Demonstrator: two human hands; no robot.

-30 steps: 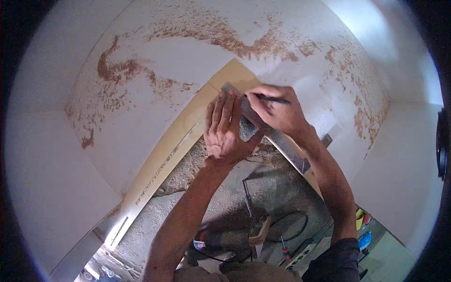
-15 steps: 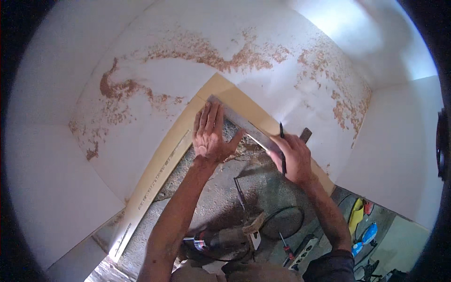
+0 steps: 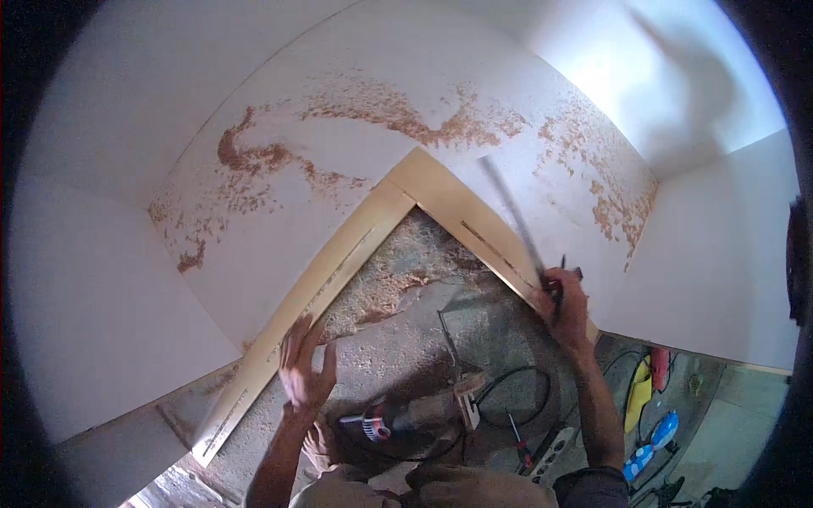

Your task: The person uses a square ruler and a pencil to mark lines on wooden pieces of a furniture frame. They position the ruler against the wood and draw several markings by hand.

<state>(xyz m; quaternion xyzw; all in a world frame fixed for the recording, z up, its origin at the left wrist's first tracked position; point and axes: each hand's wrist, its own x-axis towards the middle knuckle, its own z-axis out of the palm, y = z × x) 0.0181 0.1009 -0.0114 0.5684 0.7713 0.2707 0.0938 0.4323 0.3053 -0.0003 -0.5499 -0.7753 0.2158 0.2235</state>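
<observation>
Two tan wooden strips meet at a corner on the white panel: the left strip [image 3: 326, 284] and the right strip [image 3: 470, 222]. My left hand [image 3: 306, 368] lies with fingers outstretched on the lower part of the left strip and grips nothing. My right hand [image 3: 569, 309] is closed beside the right strip's lower part. It holds a metal carpenter's square [image 3: 511, 206], its long blade blurred and raised away from the strip, along with a dark pencil [image 3: 563, 264]. My fingers hide the square's near end.
Reddish sawdust [image 3: 389, 110] is scattered over the white panel [image 3: 339, 144]. Below the strips is rough concrete floor [image 3: 389, 339], with a power tool [image 3: 373, 423], a screwdriver [image 3: 518, 440], a power strip [image 3: 555, 453] and a dark cable [image 3: 546, 385]. White panels stand at both sides.
My left hand has slid from the corner down along the left strip. The right hand has moved right and down, lifting the square off the right strip, and still holds the pencil.
</observation>
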